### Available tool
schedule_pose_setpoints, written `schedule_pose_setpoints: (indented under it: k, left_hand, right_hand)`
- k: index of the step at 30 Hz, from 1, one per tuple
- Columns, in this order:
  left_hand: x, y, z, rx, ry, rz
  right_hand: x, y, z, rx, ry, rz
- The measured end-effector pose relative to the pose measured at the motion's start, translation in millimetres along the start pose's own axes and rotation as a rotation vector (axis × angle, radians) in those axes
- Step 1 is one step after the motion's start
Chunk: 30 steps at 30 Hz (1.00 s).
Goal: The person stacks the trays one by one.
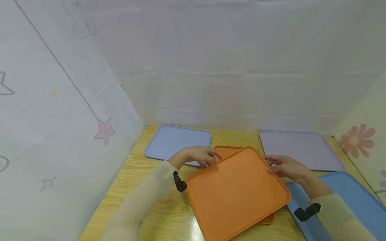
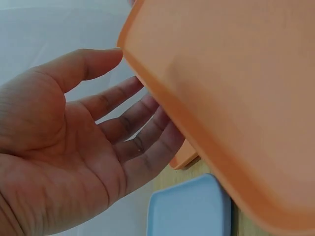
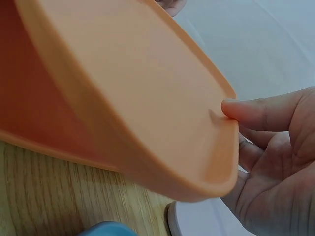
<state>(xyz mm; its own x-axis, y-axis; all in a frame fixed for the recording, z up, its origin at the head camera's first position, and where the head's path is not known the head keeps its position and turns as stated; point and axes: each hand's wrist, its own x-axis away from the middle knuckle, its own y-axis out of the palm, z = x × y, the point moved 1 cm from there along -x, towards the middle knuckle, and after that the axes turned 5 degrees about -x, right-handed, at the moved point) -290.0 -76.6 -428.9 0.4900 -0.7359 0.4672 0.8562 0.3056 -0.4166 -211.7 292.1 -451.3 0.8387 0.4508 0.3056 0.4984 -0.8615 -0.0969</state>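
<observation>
An orange tray [image 1: 238, 192] is raised and tilted over a second orange tray [image 1: 266, 219], which is mostly hidden beneath it. My right hand [image 1: 286, 169] pinches the upper tray's right rim, thumb on the upper face and fingers behind. At the far left edge, my left hand [image 1: 201, 155] holds the same tray loosely. In the left wrist view its thumb [image 2: 101, 63] meets the rim while the other fingers reach behind the tray, tips hidden. In the right wrist view, a gap shows between the upper tray and the darker orange one below.
A pale blue tray [image 1: 178, 140] lies at the back left of the wooden table [image 1: 132, 177]. At the back right is a light purple tray [image 1: 301, 150], with a blue tray [image 1: 349, 194] in front, partly under the right forearm. White cloth walls [image 1: 211, 93] enclose the table.
</observation>
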Motion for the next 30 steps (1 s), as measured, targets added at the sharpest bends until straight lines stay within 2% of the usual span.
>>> schedule_pose_setpoints:
  k: [10, 18, 22, 27, 30]
  left_hand:
    - [-5.5, 2.1, -5.0, 0.041, -0.005, -0.014]
    - [-3.5, 4.0, -3.4, 0.058, 0.024, 0.000]
    - [-0.9, 8.7, -2.5, 0.082, 0.045, 0.026]
    - [2.6, 17.1, -2.7, 0.162, 0.066, 0.079]
    - [5.0, 21.3, -2.7, 0.203, 0.076, 0.119]
  right_hand:
    - [-0.1, -4.4, -6.6, 0.009, -0.012, 0.004]
    - [-4.9, -8.2, -9.8, 0.066, -0.026, 0.039]
    - [-8.7, -10.4, -13.6, 0.113, -0.029, 0.075]
    - [-10.8, -14.6, -20.9, 0.184, -0.015, 0.160]
    - [-6.5, -19.9, -25.4, 0.228, -0.054, 0.220]
